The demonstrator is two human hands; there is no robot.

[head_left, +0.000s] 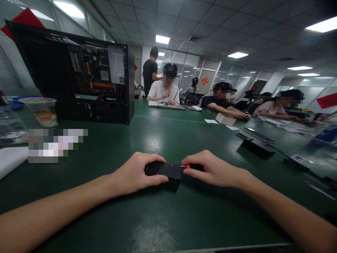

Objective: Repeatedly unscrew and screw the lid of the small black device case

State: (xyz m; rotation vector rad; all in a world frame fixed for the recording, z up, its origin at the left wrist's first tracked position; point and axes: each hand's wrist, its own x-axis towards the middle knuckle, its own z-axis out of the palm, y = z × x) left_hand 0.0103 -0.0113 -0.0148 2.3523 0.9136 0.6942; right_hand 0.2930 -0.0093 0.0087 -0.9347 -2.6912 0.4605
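A small black box-shaped device [171, 171] is gripped by my left hand [139, 173], thumb on the near side and fingers on the far side. From the right, my right hand [210, 168] pinches a screwdriver [187, 166] with a red-orange collar and a thin metal shaft. The shaft points left and its tip is at the right end of the black device; whether it sits in a screw is too small to tell. Most of the screwdriver's handle is hidden in my fingers. Both hands are low over the green table [155, 211].
An opened computer case [102, 80] stands at the left, beside a plastic cup [43, 111] and a clear container [12, 123]. To the right lie a dark flat panel [256, 148], a phone-like slab [258, 135] and a small carton [225, 119]. Several people sit across the table.
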